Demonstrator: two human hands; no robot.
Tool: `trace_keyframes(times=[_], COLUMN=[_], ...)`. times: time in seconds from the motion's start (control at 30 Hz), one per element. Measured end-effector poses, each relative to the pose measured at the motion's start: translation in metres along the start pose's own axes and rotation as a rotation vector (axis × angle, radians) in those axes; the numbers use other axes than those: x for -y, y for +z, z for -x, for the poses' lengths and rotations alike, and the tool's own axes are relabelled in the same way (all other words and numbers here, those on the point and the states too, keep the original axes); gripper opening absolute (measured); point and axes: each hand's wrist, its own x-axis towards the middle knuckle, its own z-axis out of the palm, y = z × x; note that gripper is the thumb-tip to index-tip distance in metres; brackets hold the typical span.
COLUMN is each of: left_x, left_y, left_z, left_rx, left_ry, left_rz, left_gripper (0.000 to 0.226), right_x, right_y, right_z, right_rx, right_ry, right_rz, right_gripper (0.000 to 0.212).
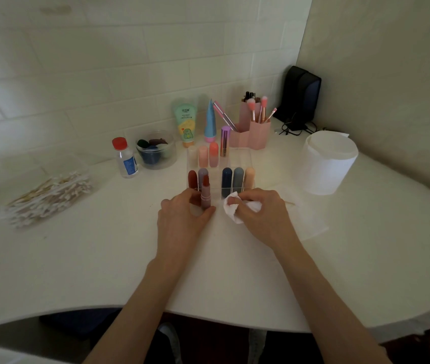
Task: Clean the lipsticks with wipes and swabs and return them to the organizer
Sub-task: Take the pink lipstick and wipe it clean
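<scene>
Both hands at the organizer's near edge, lipstick in one, wipe in the other.

I see the left hand (185, 214) with fingers curled round the base of an uncapped lipstick (205, 193), upright, red bullet exposed, just in front of the clear organizer (234, 191). The right hand (258, 211) has its fingers curled, pinching a crumpled white wipe (232, 210) just beside the lipstick; I cannot tell if they touch. The organizer holds capped lipsticks in two rows. On the white table (103, 258): cotton swabs (51, 198) far left, a red-capped bottle (126, 158), a roll of wipes (329, 164) right, a pink brush holder (255, 132) behind. The tiled wall (103, 61) closes the back.
</scene>
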Motion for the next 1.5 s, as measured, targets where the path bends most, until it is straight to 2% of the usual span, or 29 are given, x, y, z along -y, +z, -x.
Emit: trace_keyframes(times=[0.3,0.77,0.9,1.0,1.07,1.17,1.23,1.37,1.43,1.5], left_x=[0.001,-0.001,-0.001,0.006,0.015,0.031,0.04,0.043,0.039,0.033], left_y=[0.0,-0.002,-0.019,-0.036,-0.044,-0.047,-0.046,-0.048,-0.055,-0.063], left_z=[0.002,0.004,0.019,0.028,0.026,0.016,0.014,0.016,0.017,0.018], left_rx=[-0.022,0.004,-0.071,-0.225,-0.298,-0.227,-0.176,-0.173,-0.135,-0.017], left_ry=[0.016,0.021,0.083,0.165,0.186,0.127,0.127,0.099,0.036,-0.006], left_rz=[0.003,-0.028,-0.004,-0.022,-0.048,-0.124,-0.132,-0.031,0.177,0.496], left_gripper=[0.026,0.034,0.033,0.024,0.025,0.036,0.033,0.013,0.009,0.007], right_x=[0.001,0.001,-0.001,0.002,0.003,0.005,0.007,0.009,0.008,0.008], right_y=[0.0,0.0,-0.001,-0.002,-0.002,-0.001,0.0,0.001,0.002,0.002], right_z=[0.001,0.001,0.0,0.0,0.002,0.004,0.006,0.01,0.011,0.012], right_rx=[0.018,0.022,0.031,0.098,0.187,0.316,0.396,0.522,0.549,0.547], right_ry=[0.019,-0.008,-0.017,-0.04,-0.075,-0.08,-0.095,-0.149,-0.15,-0.159], right_rz=[-0.015,-0.002,0.014,0.05,0.048,0.027,0.03,0.022,0.018,0.01], right_gripper=[0.013,0.013,0.013,0.011,0.007,0.004,0.001,0.013,0.016,0.016])
